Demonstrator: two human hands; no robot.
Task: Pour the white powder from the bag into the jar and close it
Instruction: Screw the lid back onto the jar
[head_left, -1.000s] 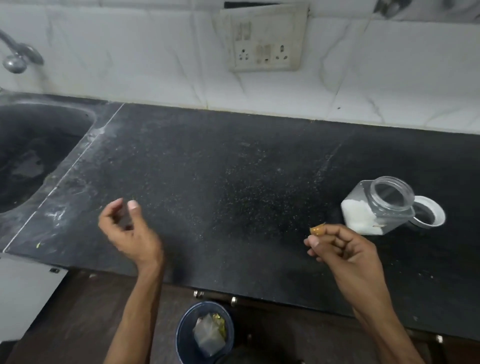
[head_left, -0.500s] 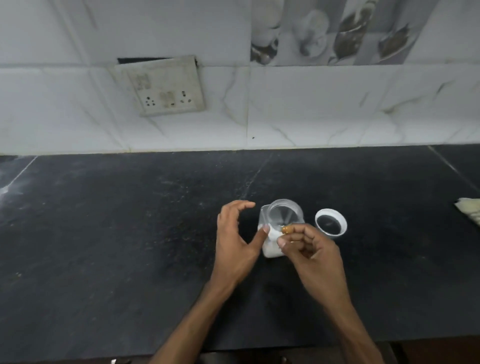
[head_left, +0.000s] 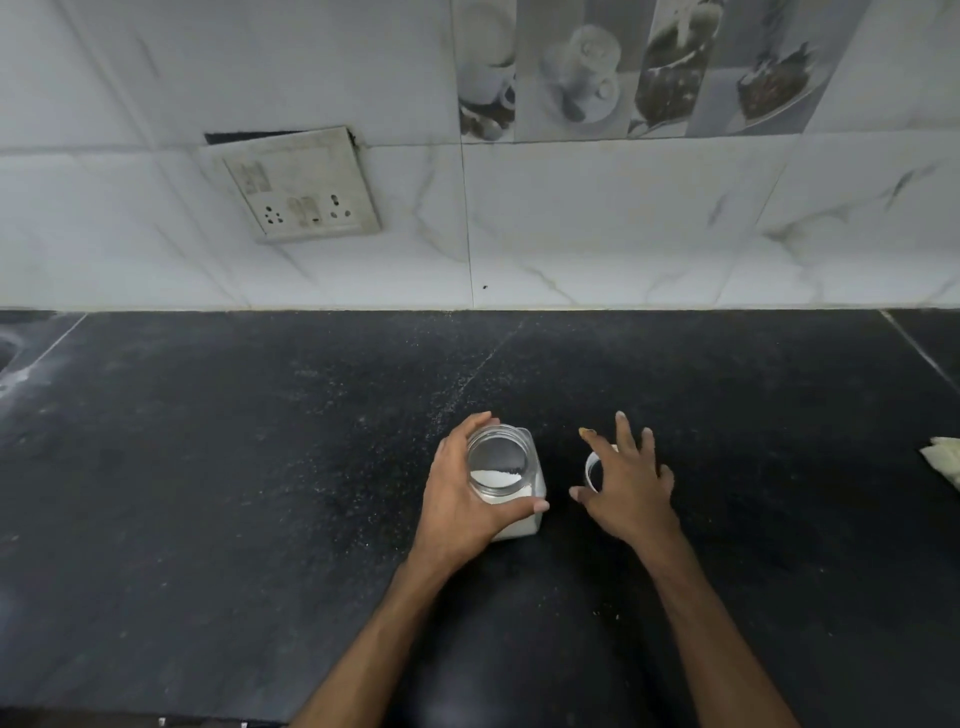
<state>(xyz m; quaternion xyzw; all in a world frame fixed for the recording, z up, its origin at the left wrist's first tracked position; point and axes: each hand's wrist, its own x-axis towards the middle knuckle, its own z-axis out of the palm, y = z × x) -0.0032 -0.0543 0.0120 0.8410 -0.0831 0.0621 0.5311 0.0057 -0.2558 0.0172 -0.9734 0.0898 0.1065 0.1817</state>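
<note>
A clear square jar (head_left: 511, 478) with white powder in its bottom stands open on the black counter (head_left: 260, 493). My left hand (head_left: 462, 499) grips the jar, fingers and thumb curled round its neck. The white lid (head_left: 592, 470) lies just right of the jar, mostly hidden under my right hand (head_left: 628, 488). That hand hovers over the lid with fingers spread and straight; whether it touches the lid I cannot tell. A small yellowish speck sits at the tip of its index finger. No bag is in view.
A white marble-tiled wall (head_left: 623, 234) with a switch and socket plate (head_left: 296, 184) backs the counter. A pale cloth (head_left: 943, 460) lies at the right edge. The sink rim (head_left: 8, 348) shows at the far left.
The view turned from the sink side to the jar. My left hand closed round the jar's neck. My right hand left the jar mouth, opened and moved right over the lid.
</note>
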